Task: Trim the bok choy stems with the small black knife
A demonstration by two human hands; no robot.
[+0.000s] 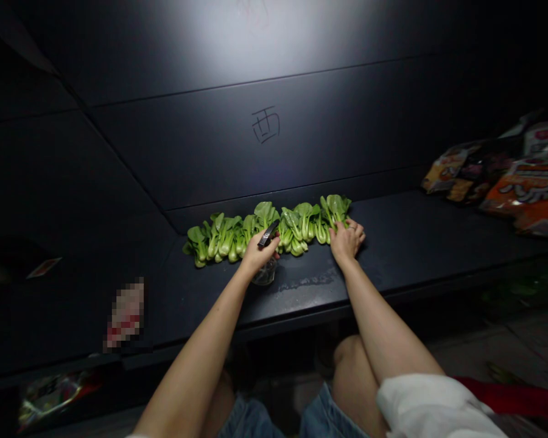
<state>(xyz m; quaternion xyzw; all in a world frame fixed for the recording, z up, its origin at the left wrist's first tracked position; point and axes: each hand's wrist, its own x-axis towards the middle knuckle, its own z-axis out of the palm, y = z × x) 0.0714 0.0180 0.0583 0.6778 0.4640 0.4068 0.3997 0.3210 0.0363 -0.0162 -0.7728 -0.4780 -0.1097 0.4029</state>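
A row of bok choy (pixel 228 236) lies on the dark shelf (pixel 310 292), against its back panel, leaves toward the panel and pale stems toward me. My left hand (pixel 259 252) is wrapped round a spray bottle (pixel 265 272) with a black trigger head and a clear body, held in front of the row's middle. My right hand (pixel 347 241) rests on the bok choy at the row's right end, its fingers curled over the stems. Small wet marks show on the shelf between my hands.
Colourful snack bags (pixel 530 194) stand on the shelf at the far right. A character is drawn on the back panel (pixel 201 140). A blurred-out patch (pixel 125 313) and a small card (pixel 44 267) lie at the left. Shiny packages (pixel 50 395) sit below the left edge.
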